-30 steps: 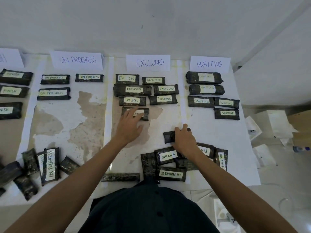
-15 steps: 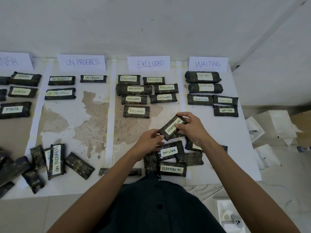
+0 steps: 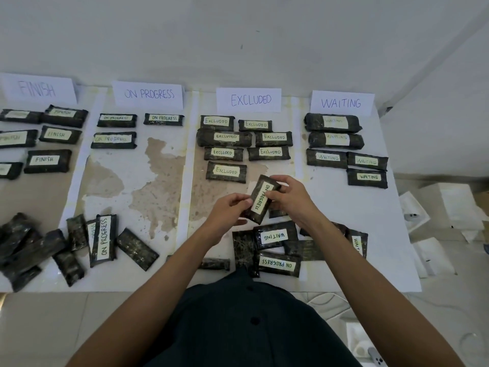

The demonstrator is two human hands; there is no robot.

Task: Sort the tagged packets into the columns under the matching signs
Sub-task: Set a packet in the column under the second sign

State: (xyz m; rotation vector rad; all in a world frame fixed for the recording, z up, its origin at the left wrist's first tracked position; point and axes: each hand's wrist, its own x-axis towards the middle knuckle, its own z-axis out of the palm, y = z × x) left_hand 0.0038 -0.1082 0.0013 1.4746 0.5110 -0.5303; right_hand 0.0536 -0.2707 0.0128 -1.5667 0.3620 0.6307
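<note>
A dark packet tagged ON PROGRESS (image 3: 260,198) is held above the table between both hands. My left hand (image 3: 229,210) grips its near end and my right hand (image 3: 288,197) grips its far end. Four signs stand along the back: FINISH (image 3: 38,88), ON PROGRESS (image 3: 148,94), EXCLUDED (image 3: 250,99) and WAITING (image 3: 341,103). Sorted packets lie in columns under each sign. An unsorted pile lies below my hands, with a WAITING packet (image 3: 275,235) and an ON PROGRESS packet (image 3: 277,264) on top.
A second unsorted heap sits at the near left, including an upright ON PROGRESS packet (image 3: 103,239) and several face-down ones. White foam boxes (image 3: 447,207) lie on the floor to the right of the table. The white wall (image 3: 238,35) rises behind the signs.
My left hand left the EXCLUDED packet it had set down. My right hand lifted a packet from the pile, both hands took it, and it turned so the ON PROGRESS tag reads.
</note>
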